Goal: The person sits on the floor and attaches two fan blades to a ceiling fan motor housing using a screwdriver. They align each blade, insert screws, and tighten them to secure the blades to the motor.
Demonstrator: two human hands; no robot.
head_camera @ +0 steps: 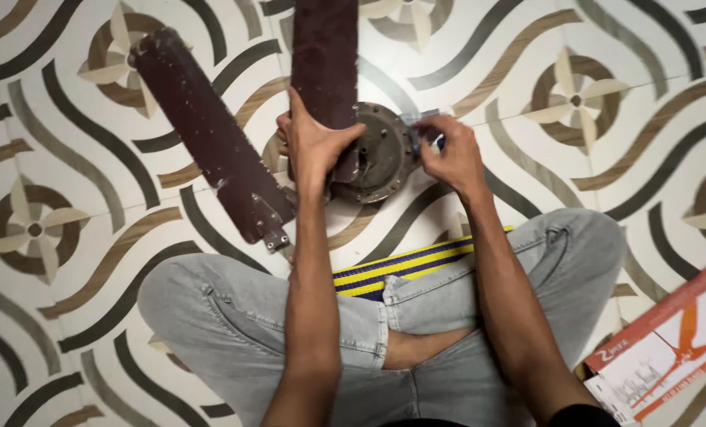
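The upright fan blade [324, 55] runs off the top edge, so its far end is out of view, and its near end is covered by the left hand [315, 146]. That hand also hides part of the round motor housing [381, 154]. The right hand [452, 158] closes around a small blue-tipped tool [438, 142], too covered to identify. The striped mat [404, 269] lies mostly under the crossed legs [234, 316]. The orange and white box [669, 356] is cut by the right and bottom edges. Both forearms leave the frame below.
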